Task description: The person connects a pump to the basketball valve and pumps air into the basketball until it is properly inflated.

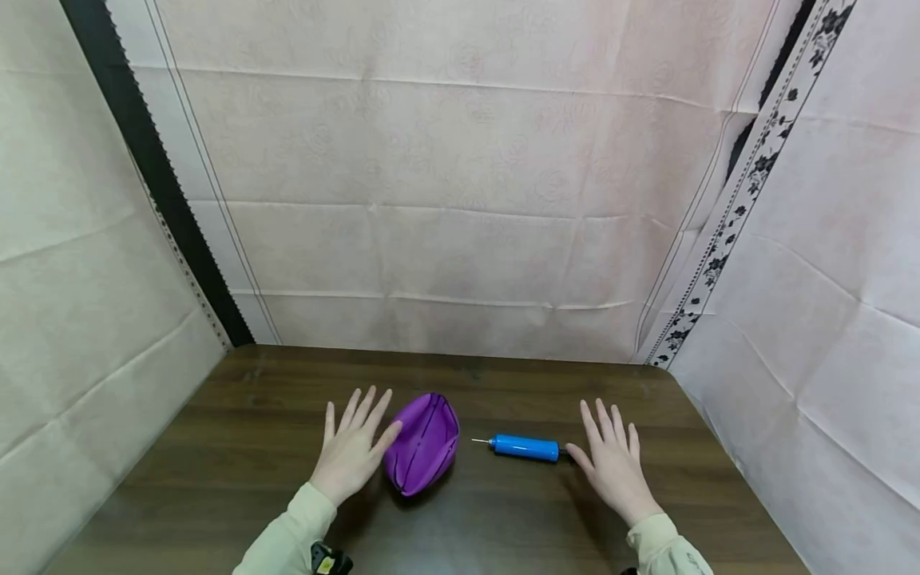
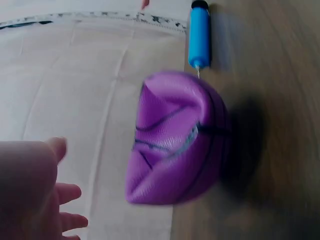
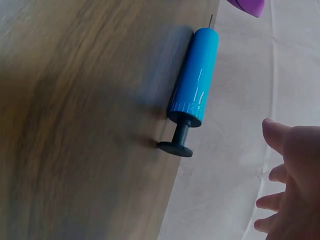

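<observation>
A deflated purple ball (image 1: 422, 447) with black lines lies caved in on the brown table; its dented side shows in the left wrist view (image 2: 175, 145). My left hand (image 1: 350, 455) is spread just to the left of the ball, its thumb overlapping the ball's edge in the head view. To the right of the ball lies a blue hand pump (image 1: 526, 447), its thin needle pointing at the ball. The pump's black plunger handle (image 3: 175, 148) faces my right hand (image 1: 612, 471), which is held with straight fingers beside it and holds nothing.
The brown wooden table (image 1: 287, 399) has its far edge against a pale cloth backdrop (image 1: 460, 255). Similar cloth walls stand at the left (image 1: 86, 263) and right (image 1: 826, 319), the right one with a floral border.
</observation>
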### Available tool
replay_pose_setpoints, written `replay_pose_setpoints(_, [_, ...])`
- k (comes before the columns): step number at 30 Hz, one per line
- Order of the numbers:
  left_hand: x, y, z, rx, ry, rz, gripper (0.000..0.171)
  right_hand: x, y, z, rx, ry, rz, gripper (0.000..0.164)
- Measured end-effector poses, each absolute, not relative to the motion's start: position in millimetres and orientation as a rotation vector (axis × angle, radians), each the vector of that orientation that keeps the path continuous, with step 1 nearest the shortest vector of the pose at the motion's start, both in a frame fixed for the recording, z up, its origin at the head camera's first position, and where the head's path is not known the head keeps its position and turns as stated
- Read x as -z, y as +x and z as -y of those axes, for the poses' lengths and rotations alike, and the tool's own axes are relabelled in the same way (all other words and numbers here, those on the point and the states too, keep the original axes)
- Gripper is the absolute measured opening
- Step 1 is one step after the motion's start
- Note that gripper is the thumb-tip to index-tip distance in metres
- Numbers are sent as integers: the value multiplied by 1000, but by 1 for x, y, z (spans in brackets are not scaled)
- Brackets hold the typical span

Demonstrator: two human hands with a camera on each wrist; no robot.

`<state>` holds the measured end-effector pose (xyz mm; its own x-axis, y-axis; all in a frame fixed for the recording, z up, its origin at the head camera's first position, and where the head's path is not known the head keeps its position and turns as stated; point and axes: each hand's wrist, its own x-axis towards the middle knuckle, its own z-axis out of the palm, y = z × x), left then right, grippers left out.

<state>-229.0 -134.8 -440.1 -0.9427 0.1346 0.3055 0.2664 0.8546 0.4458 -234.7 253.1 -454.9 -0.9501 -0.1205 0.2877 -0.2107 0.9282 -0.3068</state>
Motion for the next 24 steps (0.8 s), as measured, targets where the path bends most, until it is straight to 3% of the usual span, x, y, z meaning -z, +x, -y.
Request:
replay_pose_setpoints(8, [446,-225,95,805,-600,2549,53,465,-240,-233,-550,359,2790,72])
replay_pose_setpoints(13, [456,-226,72,887,-607,2658,56,474,-246,-216,-621,390,2879,69])
replay_pose_setpoints(17, [470,-230,63,937,-590,2699,57,482,-246,-210,-556,339,2949,59])
replay_pose_setpoints(24, [482,-235,61,964,-538,2652,40,488,-247,-210,-386,389,2913,38])
